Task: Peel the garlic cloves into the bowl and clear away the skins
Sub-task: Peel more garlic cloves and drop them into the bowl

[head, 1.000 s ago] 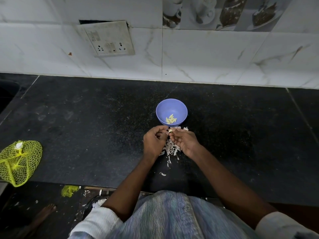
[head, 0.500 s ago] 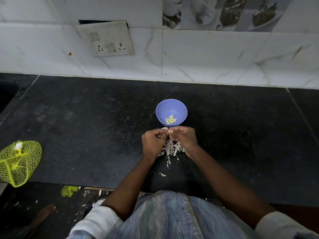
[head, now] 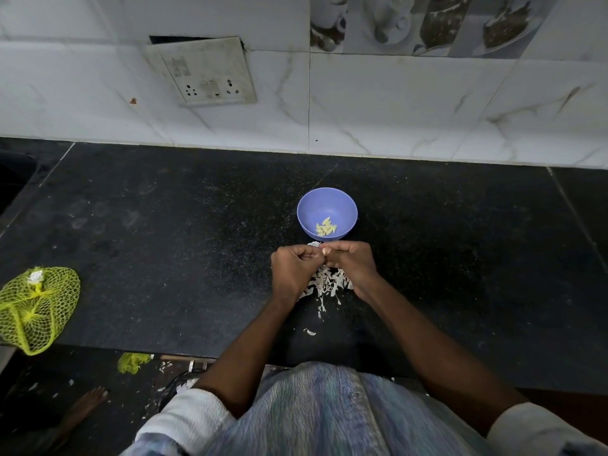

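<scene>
A small purple bowl [head: 327, 205] stands on the black counter with several peeled pale-yellow garlic cloves [head: 326, 227] in its bottom. Just in front of it my left hand [head: 292, 268] and my right hand [head: 352, 263] meet, fingers curled, fingertips together around a small garlic clove [head: 324, 251] that shows only as a pale speck between them. A heap of white garlic skins [head: 327, 281] lies on the counter under and between my wrists, with a few stray flakes nearer me.
A yellow net bag [head: 36, 307] hangs over the counter's front left edge. A tiled wall with a socket plate [head: 204, 74] closes the back. On the floor below lie skin scraps and a bare foot [head: 88, 401].
Both hands have drawn closer together and shifted slightly toward the bowl; the pale clove visible at the right fingertips is now mostly covered by the fingers.
</scene>
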